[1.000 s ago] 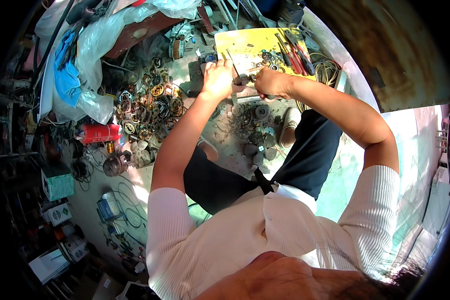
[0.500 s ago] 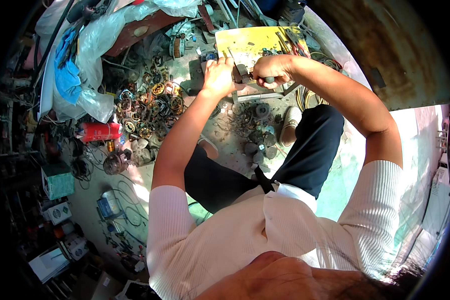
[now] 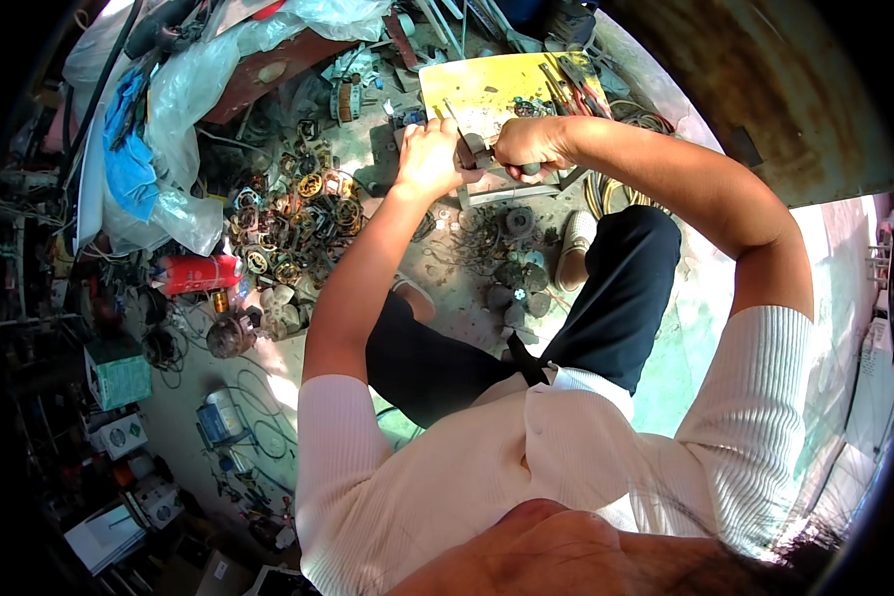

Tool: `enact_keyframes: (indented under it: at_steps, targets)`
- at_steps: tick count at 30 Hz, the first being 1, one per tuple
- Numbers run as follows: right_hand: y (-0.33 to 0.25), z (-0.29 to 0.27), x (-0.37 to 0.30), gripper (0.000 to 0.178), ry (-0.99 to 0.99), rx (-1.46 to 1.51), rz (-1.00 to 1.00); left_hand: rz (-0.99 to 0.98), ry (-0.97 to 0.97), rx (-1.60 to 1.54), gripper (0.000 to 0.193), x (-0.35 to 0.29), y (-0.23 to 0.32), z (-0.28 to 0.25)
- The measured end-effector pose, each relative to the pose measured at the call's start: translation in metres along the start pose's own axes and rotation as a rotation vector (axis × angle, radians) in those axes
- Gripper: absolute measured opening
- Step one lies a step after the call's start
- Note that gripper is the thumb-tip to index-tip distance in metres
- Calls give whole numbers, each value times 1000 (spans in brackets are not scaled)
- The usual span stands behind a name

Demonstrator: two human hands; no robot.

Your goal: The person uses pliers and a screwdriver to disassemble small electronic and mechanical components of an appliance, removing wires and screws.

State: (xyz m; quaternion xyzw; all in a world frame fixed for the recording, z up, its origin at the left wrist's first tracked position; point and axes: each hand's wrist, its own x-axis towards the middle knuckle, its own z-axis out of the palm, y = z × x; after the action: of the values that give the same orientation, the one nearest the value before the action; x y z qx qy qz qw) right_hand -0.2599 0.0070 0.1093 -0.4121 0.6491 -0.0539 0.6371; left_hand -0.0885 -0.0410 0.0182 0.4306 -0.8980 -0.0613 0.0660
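At the near edge of a low yellow-topped work table (image 3: 447,84), both my arms reach forward. My left hand (image 3: 430,161) is closed at the table's near left corner, against a dark metal piece (image 3: 465,151) with a thin upright rod. Just right of it sits a small grey metal block (image 3: 482,156). My right hand (image 3: 534,144) is wrapped round a tool with a dark rounded handle end (image 3: 531,169), its front touching or close to the block. The fingers hide the tool's working end, so its kind cannot be made out.
Pliers and other hand tools (image 3: 581,89) lie at the table's right. A heap of copper-wound motor parts (image 3: 303,199) covers the floor at left, near a red cylinder (image 3: 199,273). More round metal parts (image 3: 517,283) lie between my feet. Coiled cable (image 3: 611,194) sits right of the table.
The view has shifted slightly. My right elbow has swung a little outward to the right, while both hands keep their places at the metal pieces.
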Motion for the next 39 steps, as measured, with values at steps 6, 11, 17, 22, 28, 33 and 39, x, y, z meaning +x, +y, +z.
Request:
enact_keyframes:
  at_steps: [6, 11, 17, 22, 28, 33, 39]
  targets:
    - [10, 8, -4, 18, 51, -60, -115, 45, 138, -29, 67, -1, -2, 0]
    - [12, 16, -1, 17, 141, -365, -103, 63, 138, -51, 65, -3, -6, 3]
    - [45, 6, 31, 19, 83, -836, -340, 81, 125, -57, 69, 1, -2, 4]
    - [28, 29, -16, 34, 224, -416, -258, 42, 126, -39, 79, -1, -7, 2]
    - [86, 60, 8, 41, 567, -410, -590, 38, 80, -20, 83, 2, -1, -3]
    - [133, 92, 50, 62, 768, -278, -844, 25, 73, -24, 85, 0, -3, -1]
    - [149, 103, 85, 64, 956, -228, -1010, 27, 62, -51, 83, 1, -1, -6]
